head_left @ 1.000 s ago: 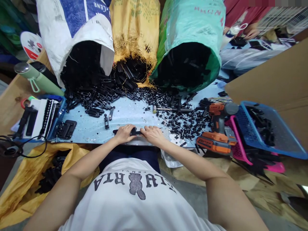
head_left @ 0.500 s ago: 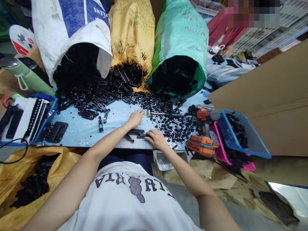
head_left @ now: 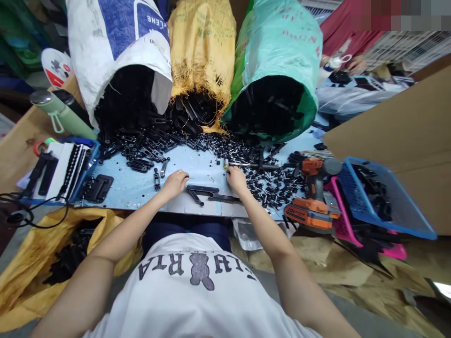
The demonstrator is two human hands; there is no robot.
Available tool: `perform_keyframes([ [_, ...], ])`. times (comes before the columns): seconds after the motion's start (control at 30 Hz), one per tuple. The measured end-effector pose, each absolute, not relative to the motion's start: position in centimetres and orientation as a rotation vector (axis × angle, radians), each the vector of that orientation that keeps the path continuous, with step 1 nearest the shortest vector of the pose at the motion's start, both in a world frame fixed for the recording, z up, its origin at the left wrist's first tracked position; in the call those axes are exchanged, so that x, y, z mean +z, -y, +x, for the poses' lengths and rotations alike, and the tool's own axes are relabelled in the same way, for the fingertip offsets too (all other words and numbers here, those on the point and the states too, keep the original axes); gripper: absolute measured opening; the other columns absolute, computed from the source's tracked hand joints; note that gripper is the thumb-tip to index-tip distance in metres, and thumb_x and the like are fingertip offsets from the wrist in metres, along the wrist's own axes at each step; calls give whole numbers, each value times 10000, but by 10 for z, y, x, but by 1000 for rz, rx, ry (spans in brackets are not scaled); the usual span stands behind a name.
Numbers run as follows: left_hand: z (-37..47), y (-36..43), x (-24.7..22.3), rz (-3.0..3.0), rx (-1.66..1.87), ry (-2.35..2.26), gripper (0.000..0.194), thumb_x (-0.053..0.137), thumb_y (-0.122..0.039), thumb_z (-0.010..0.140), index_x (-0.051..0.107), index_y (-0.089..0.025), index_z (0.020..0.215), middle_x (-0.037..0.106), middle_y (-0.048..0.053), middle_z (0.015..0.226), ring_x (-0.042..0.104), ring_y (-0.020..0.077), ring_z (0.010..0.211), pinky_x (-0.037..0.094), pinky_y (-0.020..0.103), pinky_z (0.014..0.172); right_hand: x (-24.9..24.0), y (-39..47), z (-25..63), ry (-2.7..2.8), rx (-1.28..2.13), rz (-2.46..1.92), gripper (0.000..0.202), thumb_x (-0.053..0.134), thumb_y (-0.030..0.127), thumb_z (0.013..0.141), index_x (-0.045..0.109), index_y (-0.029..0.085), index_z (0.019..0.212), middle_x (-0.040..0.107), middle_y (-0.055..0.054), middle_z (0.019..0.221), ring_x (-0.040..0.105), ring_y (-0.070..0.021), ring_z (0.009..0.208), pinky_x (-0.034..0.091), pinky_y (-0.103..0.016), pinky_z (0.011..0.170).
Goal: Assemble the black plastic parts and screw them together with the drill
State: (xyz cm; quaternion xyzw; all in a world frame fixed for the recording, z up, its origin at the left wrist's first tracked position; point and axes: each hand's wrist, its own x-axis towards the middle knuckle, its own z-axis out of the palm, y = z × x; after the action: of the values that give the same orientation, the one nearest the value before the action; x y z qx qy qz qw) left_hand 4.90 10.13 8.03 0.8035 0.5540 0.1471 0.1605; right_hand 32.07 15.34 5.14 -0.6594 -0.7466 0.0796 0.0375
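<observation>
Tabletop (head_left: pixel 199 164) leaves room between left fingers (head_left: pixel 181 174) and right fingers (head_left: pixel 231 172), both curled (contents unclear).

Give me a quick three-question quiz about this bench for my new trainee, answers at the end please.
1. True or false: the orange drill lies to the right of the black bars near the front edge of the table.
2. What colour is the middle one of the three upper sacks? (a) white and blue (b) yellow (c) green
3. Which is nearer the scattered black-and-silver pieces: the left hand or the right hand?

Key: 1. True. 2. b. 3. The right hand.
</observation>
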Motion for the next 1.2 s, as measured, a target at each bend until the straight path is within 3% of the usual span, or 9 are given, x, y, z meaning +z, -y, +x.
perform_keyframes([
  [0.17, 42, -82, 88, 2350, 126, -1532, 204, 429, -159, 878, 618, -126, 951, 593, 108, 934, 570, 204, 913, 453, 319, 832, 64, -133, 322, 2225, 425, -1687, 248, 419, 296, 882, 625, 167, 931, 641, -89, 949, 599, -186, 842, 461, -308, 776],
  [0.37, 66, -87, 109, 2482, -160, -1558, 326, 359, 16, 800, 637, -103, 922, 592, 132, 959, 553, 211, 951, 448, 323, 858, 69, -97, 319, 2063, 607, -1458, 306, 434, 415, 882, 635, 183, 886, 659, -79, 862, 624, -177, 773, 503, -314, 736],
  [0.57, 83, -85, 124, 2492, -238, -1559, 308, 372, 29, 788, 651, -41, 900, 598, 183, 926, 568, 253, 930, 480, 344, 778, 65, -82, 318, 2171, 496, -1430, 287, 394, 359, 918, 626, 190, 911, 646, -90, 918, 605, -180, 872, 477, -308, 821],
  [0.83, 75, -93, 124, 2474, -272, -1603, 323, 397, 41, 758, 669, -95, 870, 607, 135, 903, 586, 203, 888, 483, 292, 783, 65, -78, 315, 2377, 416, -1384, 303, 351, 316, 942, 623, 195, 998, 625, -101, 990, 584, -177, 937, 458, -288, 844],
  [1.2, 83, -84, 110, 2506, -117, -1558, 279, 382, 9, 817, 644, -72, 870, 616, 151, 896, 593, 221, 865, 474, 314, 763, 60, -72, 313, 2312, 488, -1378, 310, 344, 315, 943, 618, 198, 1032, 628, -102, 1001, 590, -181, 955, 477, -317, 864],
])
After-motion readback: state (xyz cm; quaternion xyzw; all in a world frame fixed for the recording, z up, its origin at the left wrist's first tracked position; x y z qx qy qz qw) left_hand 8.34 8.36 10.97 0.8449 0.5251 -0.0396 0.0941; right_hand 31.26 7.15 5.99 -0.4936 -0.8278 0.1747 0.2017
